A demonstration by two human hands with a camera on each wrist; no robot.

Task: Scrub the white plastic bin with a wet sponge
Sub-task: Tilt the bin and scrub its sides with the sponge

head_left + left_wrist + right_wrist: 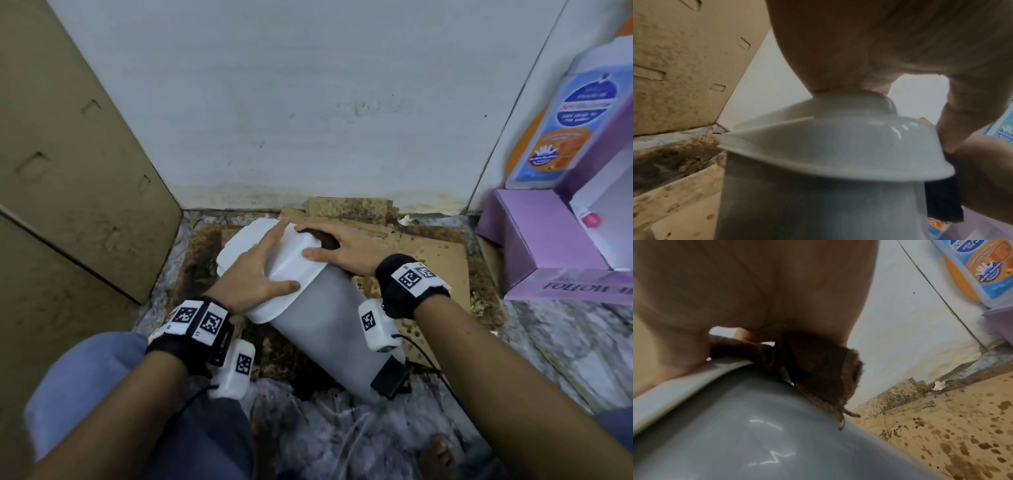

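Observation:
The white plastic bin (329,329) lies tilted on the floor, its pale lid (291,260) pointing away from me. My left hand (260,270) rests flat on the lid with straight, spread fingers. My right hand (339,250) grips a dark brown sponge (322,240) against the lid's far right edge, thumb lying along the lid. In the right wrist view the sponge (818,366) is squeezed under the palm against the bin's grey curve (756,434). The left wrist view looks up at the lid's flared rim (838,162) from below, with the left palm (859,48) on top of it.
Stained, wet cardboard (428,253) covers the floor under the bin. A tall cardboard box (68,171) stands at the left and a white wall (308,102) behind. At the right are a purple box (548,246) and a bottle with a blue-and-orange label (565,130). My knee (85,377) is at bottom left.

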